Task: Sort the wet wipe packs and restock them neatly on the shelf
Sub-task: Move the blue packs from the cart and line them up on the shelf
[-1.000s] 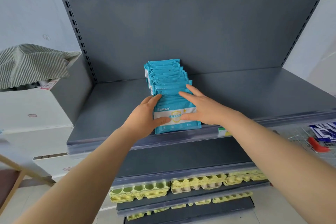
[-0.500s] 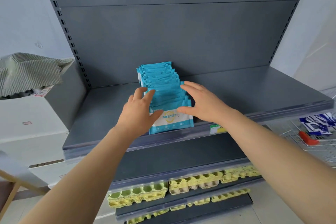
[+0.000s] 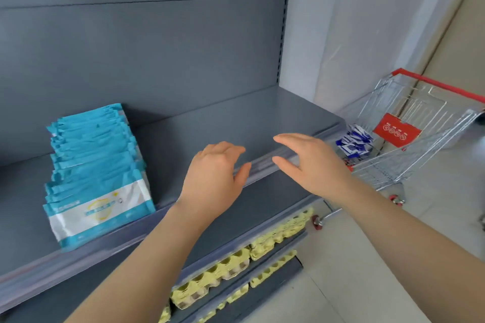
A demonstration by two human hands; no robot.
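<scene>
— Where are the packs (image 3: pixel 97 173)?
— In a row on the left of the shelf (image 3: pixel 236 118), with the front one at the lip. Its label is too blurred to read.
— And the hands?
— The left hand (image 3: pixel 212 183) is loosely curled and the right hand (image 3: pixel 312 165) has its fingers spread. Both hold nothing, over the front edge. Open shelf runs right towards the cart (image 3: pixel 420 123).

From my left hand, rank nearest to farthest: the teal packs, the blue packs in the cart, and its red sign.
1. Teal packs, on the shelf, left of the left hand.
2. Blue packs, to the right, in the cart.
3. Red sign, right, deeper in the cart.
</scene>
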